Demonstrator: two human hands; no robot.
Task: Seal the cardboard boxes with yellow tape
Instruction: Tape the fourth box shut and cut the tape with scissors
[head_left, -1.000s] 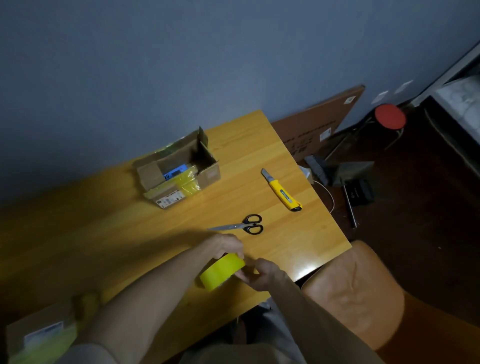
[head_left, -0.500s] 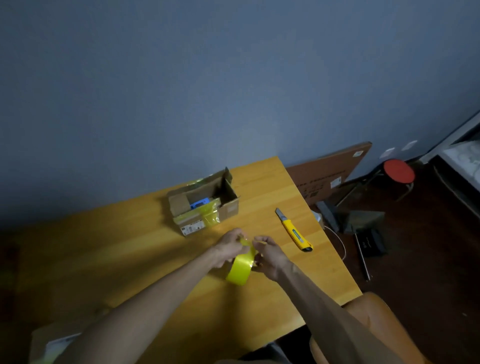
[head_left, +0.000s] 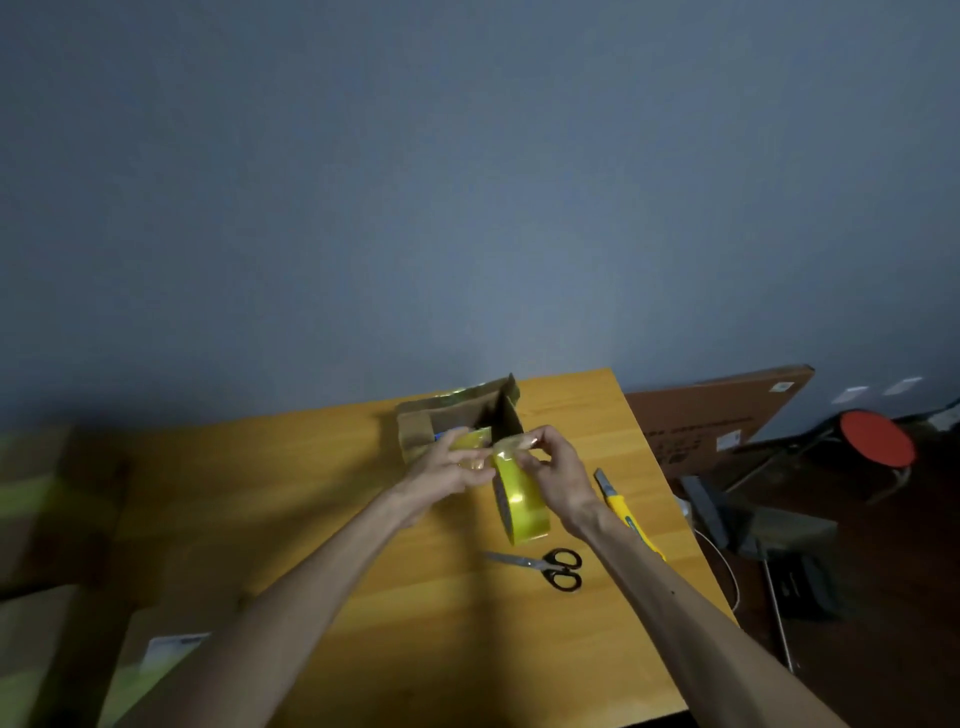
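Pinching tape roll top, left hand, right hand fingers

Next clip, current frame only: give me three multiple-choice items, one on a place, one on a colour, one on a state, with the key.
1. Where do the scissors lie?
A. on the table, nearer the person than the tape roll
B. on the floor
C. on a shelf

2. What colour are the scissors' handles?
A. red
B. black
C. yellow

3. What state is the cardboard box behind the tape roll in?
A. flaps open
B. taped shut
C. flattened

Key:
1 A, they rest on the wood just below the roll in the view.
2 B, both finger loops are black.
3 A, a flap stands up and the dark inside shows.
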